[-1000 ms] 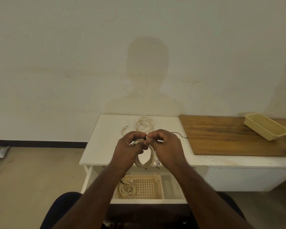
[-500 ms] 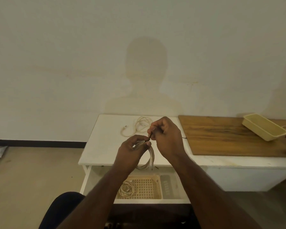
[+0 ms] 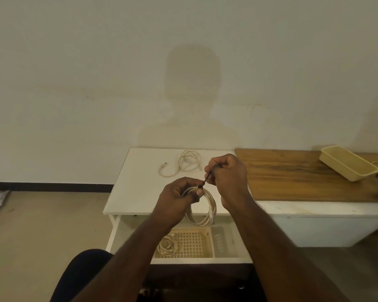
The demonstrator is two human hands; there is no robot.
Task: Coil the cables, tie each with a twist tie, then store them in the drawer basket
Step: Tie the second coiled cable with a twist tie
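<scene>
- The left hand (image 3: 179, 201) grips the top of a coiled white cable (image 3: 202, 211), whose loop hangs below the fingers.
- The right hand (image 3: 227, 175) pinches the free end of a black twist tie (image 3: 206, 182) wrapped on that coil.
- Below, the open drawer's basket (image 3: 192, 244) holds another coiled cable (image 3: 166, 246).
- A loose cable (image 3: 184, 163) lies on the white tabletop (image 3: 135, 188).

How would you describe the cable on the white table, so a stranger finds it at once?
Start at the white table beside the wooden board. Near its far edge lies a cream cable. Unlike the coil in the hands and the coil in the drawer basket, it is loose, one end trailing left.
</scene>
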